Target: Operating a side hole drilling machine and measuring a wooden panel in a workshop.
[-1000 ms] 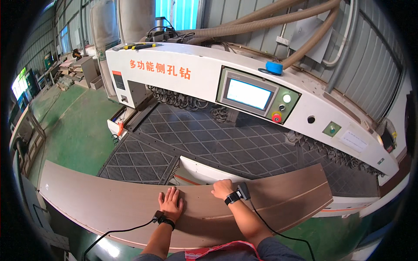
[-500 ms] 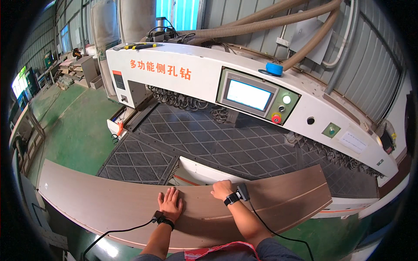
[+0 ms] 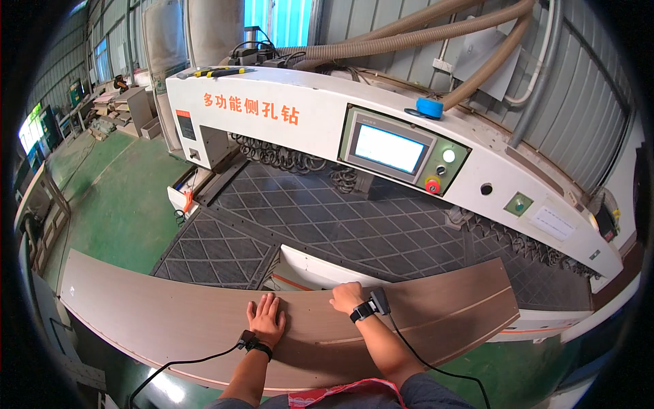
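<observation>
The left hand [image 3: 268, 323] lies flat on the long brown wood-grain panel [image 3: 157, 303], its fingers slightly spread. The right hand [image 3: 348, 297] bends over near the far edge of this panel, its fingertips hidden; whether it grips something, I cannot tell. The panel lies crosswise before the person, beside the black grid-patterned bed [image 3: 320, 215] of a white woodworking machine [image 3: 320, 119] with lit touchscreen [image 3: 387, 148]

Left hand [image 3: 267, 323] is flat on a long, smooth brown panel [image 3: 157, 307], right hand [image 3: 348, 298] curled by its far edge, and a big white machine [image 3: 313, 102] with a lit rectangular screen [image 3: 388, 148] sits beyond.
</observation>
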